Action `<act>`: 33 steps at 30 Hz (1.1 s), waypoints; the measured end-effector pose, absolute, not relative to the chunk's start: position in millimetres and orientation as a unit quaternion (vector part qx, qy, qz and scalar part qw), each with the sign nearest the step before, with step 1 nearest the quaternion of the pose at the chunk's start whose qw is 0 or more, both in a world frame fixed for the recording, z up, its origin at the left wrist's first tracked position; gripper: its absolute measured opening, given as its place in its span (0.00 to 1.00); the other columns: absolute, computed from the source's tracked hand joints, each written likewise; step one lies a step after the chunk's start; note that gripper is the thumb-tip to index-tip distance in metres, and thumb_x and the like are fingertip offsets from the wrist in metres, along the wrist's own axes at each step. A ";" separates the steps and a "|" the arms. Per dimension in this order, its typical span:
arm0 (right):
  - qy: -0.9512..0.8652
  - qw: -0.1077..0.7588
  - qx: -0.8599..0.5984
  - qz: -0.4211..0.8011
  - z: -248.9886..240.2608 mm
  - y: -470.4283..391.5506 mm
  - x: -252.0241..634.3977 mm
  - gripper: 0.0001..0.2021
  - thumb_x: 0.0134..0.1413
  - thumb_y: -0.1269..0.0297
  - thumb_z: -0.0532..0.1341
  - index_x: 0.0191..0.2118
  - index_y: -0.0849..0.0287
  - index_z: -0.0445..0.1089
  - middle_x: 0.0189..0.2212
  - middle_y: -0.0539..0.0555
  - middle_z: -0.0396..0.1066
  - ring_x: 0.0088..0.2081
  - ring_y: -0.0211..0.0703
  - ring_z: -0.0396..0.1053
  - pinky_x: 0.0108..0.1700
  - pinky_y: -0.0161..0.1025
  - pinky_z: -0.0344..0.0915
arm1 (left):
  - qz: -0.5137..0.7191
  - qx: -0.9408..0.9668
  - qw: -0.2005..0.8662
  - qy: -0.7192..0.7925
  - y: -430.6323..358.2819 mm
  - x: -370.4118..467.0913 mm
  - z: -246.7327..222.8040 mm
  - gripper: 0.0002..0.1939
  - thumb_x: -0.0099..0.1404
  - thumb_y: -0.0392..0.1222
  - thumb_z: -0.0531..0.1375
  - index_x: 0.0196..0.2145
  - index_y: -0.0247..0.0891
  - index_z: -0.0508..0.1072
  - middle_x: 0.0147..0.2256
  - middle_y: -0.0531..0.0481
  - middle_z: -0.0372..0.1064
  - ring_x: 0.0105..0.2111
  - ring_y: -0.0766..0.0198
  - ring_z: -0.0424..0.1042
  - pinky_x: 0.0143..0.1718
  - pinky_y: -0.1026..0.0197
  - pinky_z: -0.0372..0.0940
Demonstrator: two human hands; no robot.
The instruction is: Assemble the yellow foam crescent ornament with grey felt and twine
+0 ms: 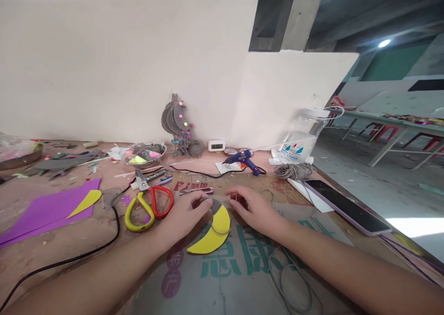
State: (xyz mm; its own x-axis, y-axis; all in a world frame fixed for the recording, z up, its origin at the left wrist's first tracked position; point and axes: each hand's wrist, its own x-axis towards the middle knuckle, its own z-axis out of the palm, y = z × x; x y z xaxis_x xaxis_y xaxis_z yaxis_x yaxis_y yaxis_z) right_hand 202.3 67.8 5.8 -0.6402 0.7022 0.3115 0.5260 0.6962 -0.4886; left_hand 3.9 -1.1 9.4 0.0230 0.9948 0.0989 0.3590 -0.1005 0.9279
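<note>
So with the crescent [222,220] as the middle of the dial, the biggest thing here is the pale board [132,65] standing up at 12, then the table [86,234], then a printed sheet [243,287] under the work. Purple sheets [52,211] are way out at 9, the jar [300,139] is between 1 and 2, and the phone [347,206] is near 3. Hands next: left hand [185,213] at 10 has thumb and fingers pinching the crescent's top end; right hand [255,208] at 2 has its fingers curled, but honestly can't tell if they've got any yarn [217,206]. Scissors [152,198] lie between 9 and 10, the glue gun [244,157] near 1. The crescent itself is yellow, over the printed sheet between the hands, yarn wound on its top end and a loop across its middle. Tiny digital clock [217,145] at 12.
</note>
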 end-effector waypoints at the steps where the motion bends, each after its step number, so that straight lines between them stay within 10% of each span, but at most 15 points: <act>1: -0.889 0.243 -0.344 0.181 5.4 68.4 202.2 0.11 0.58 0.65 0.52 0.45 0.58 0.65 0.34 0.54 0.70 0.33 0.39 0.67 0.33 0.35 0.62 | 0.423 0.611 0.373 0.556 -1.3 3.8 9.3 0.12 0.60 0.47 0.52 0.26 0.38 0.66 0.21 0.55 0.64 0.23 0.66 0.63 0.26 0.65 0.57; 33: -0.882 0.210 -0.293 0.304 11.3 57.1 198.5 0.11 0.58 0.60 0.54 0.30 0.60 0.68 0.26 0.50 0.67 0.29 0.35 0.63 0.33 0.32 0.60 | 0.405 0.629 0.374 0.548 -0.6 1.4 5.4 0.14 0.59 0.53 0.55 0.30 0.38 0.69 0.24 0.54 0.65 0.25 0.66 0.63 0.27 0.66 0.58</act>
